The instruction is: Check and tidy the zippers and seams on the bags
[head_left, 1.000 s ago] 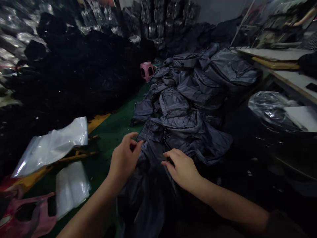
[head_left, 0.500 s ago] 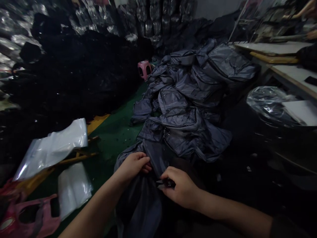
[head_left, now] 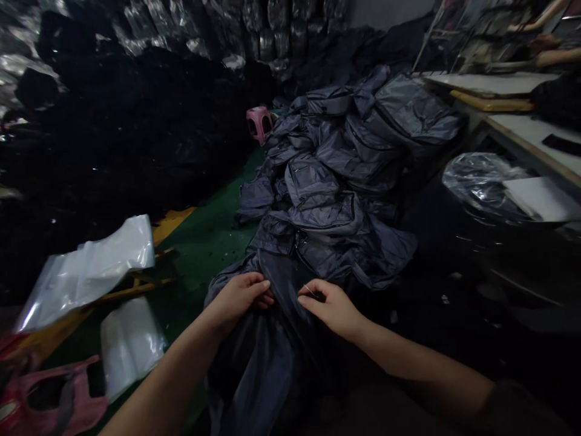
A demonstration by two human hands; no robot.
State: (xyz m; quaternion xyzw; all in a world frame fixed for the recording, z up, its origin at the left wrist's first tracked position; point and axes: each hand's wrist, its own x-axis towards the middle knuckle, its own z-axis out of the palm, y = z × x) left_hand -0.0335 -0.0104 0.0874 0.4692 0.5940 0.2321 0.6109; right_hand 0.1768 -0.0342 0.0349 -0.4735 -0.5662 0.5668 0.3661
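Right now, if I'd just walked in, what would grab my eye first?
Probably the big heap of dark grey-blue bags down the middle, with the left hand and right hand before it. Then the shiny plastic sheet at lower left, and the small pink stool by the heap's far left edge.

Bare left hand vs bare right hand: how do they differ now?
Bare left hand lies against the dark blue-grey cloth, fingers curled; bare right hand is bent inward at its right, contact unclear.
Right hand shows a thin pale sliver at its fingertips, too small to identify; left hand shows none.
Shared: both have thumbs near their fingers.
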